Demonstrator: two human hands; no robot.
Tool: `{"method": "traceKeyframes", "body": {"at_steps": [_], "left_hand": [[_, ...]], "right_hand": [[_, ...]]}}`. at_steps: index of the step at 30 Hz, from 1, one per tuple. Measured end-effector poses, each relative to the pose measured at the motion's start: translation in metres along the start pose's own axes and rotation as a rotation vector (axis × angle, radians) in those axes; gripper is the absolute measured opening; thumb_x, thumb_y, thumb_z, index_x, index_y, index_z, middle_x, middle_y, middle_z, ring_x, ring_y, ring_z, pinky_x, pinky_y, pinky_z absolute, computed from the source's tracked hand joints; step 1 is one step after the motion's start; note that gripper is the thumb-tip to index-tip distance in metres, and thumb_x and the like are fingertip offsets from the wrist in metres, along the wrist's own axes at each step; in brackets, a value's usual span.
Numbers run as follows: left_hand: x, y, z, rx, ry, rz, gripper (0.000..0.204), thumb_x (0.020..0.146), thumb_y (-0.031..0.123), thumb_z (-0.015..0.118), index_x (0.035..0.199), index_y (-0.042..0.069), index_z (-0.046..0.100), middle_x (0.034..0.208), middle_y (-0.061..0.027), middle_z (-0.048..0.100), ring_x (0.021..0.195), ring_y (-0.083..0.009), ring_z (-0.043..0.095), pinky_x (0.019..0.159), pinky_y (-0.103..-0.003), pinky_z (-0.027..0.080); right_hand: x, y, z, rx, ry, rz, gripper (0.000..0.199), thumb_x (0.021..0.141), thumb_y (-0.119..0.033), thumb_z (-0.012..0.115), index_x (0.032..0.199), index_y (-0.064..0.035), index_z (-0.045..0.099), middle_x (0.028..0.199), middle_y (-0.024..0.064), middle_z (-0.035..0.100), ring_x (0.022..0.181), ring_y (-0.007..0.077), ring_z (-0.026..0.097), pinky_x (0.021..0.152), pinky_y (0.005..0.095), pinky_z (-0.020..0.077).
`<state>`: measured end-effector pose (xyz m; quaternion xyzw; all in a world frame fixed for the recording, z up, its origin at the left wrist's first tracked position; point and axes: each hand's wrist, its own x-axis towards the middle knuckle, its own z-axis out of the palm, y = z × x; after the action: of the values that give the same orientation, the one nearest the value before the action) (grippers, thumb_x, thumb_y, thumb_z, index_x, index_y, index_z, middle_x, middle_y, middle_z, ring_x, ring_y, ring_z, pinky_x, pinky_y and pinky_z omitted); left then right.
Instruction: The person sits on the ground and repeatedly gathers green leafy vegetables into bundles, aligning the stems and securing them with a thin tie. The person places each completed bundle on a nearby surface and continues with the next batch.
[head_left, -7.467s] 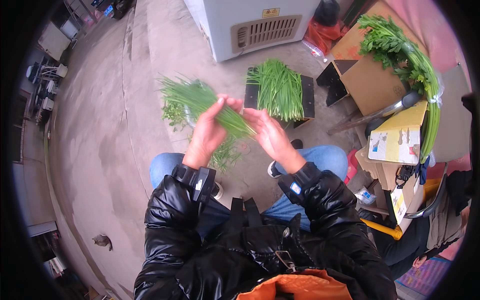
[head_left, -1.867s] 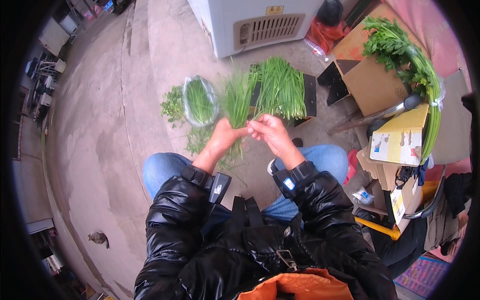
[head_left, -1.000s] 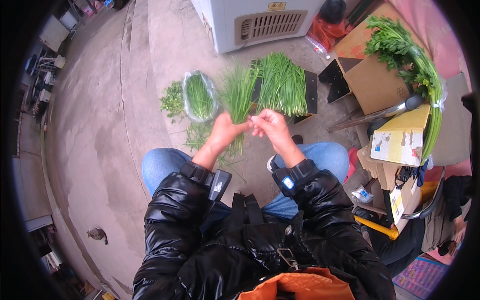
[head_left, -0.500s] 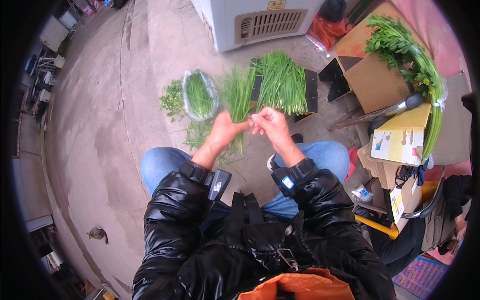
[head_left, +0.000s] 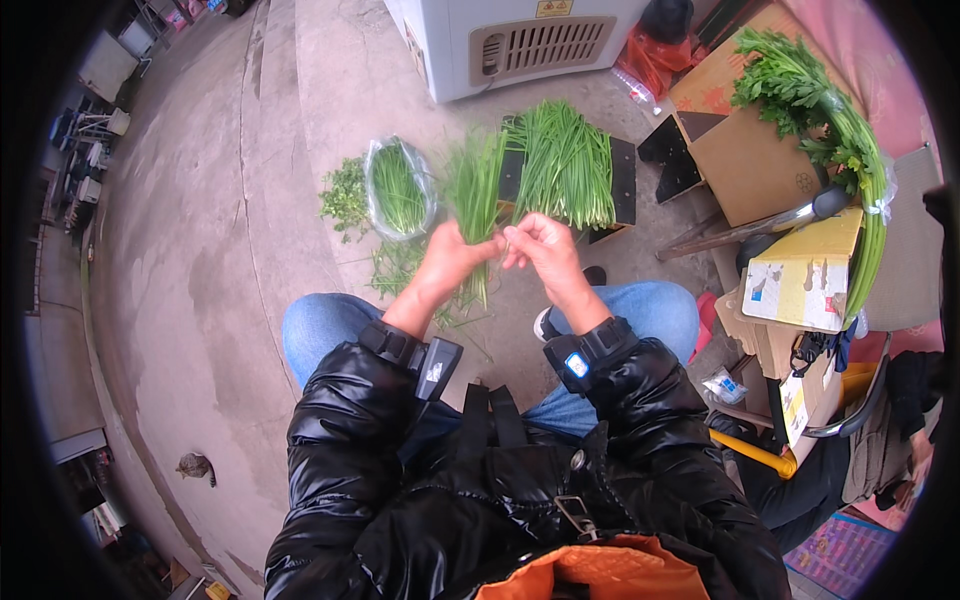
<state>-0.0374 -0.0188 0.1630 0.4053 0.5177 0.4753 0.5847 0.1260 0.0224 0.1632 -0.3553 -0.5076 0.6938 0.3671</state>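
Note:
My left hand (head_left: 449, 258) is closed round a bunch of green chives (head_left: 474, 185), whose tops point away from me and look blurred. Close beside it, my right hand (head_left: 543, 248) has its thumb and fingers pinched near the stems; whatever lies between the fingertips is too small to make out. A larger pile of chives (head_left: 563, 165) lies on a low black stand (head_left: 623, 180) just beyond my right hand. To the left of the held bunch is a clear plastic bag (head_left: 430, 205) with more chives in it. Loose green stems (head_left: 395, 268) are scattered on the ground under my left wrist.
Leafy herbs (head_left: 345, 197) lie left of the bag. A white appliance (head_left: 520, 55) stands ahead. At right, celery (head_left: 870, 240) rests on cardboard boxes (head_left: 755, 165), near a metal-framed chair (head_left: 855, 425) and another person's hand (head_left: 920, 455). A cat (head_left: 195, 467) is on the ground at left.
The tops of the held chives have shifted slightly. Both hands stay in nearly the same place, with the same grip.

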Motion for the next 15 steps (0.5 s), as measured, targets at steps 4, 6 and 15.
{"method": "traceKeyframes", "body": {"at_steps": [4, 6, 15], "left_hand": [[-0.0007, 0.0023, 0.0004, 0.002, -0.008, 0.029, 0.016, 0.077, 0.007, 0.067, 0.091, 0.001, 0.063, 0.082, -0.0015, 0.063, 0.073, -0.0081, 0.057, 0.066, -0.024, 0.046], [-0.0023, 0.0048, 0.0011, 0.079, 0.001, 0.032, 0.015, 0.077, 0.007, 0.067, 0.091, 0.001, 0.063, 0.082, -0.0003, 0.063, 0.073, -0.0074, 0.057, 0.067, -0.022, 0.045], [-0.0021, 0.0068, 0.0028, -0.058, -0.015, 0.031, 0.012, 0.077, 0.005, 0.064, 0.089, 0.001, 0.062, 0.079, 0.0011, 0.061, 0.069, -0.0067, 0.054, 0.062, -0.022, 0.043]], "right_hand": [[0.0006, 0.0009, 0.0002, -0.006, -0.008, 0.014, 0.014, 0.086, -0.016, 0.061, 0.077, -0.0065, 0.054, 0.072, 0.0030, 0.061, 0.058, 0.0097, 0.059, 0.051, 0.0189, 0.0396], [0.0003, 0.0022, 0.0003, -0.023, -0.015, 0.029, 0.014, 0.086, -0.015, 0.061, 0.078, -0.0062, 0.054, 0.072, 0.0029, 0.061, 0.058, 0.0093, 0.058, 0.052, 0.0189, 0.0395], [0.0010, 0.0012, 0.0005, 0.025, -0.040, 0.020, 0.014, 0.086, -0.017, 0.061, 0.080, -0.0045, 0.056, 0.071, 0.0032, 0.061, 0.058, 0.0092, 0.058, 0.052, 0.0195, 0.0403]]}}
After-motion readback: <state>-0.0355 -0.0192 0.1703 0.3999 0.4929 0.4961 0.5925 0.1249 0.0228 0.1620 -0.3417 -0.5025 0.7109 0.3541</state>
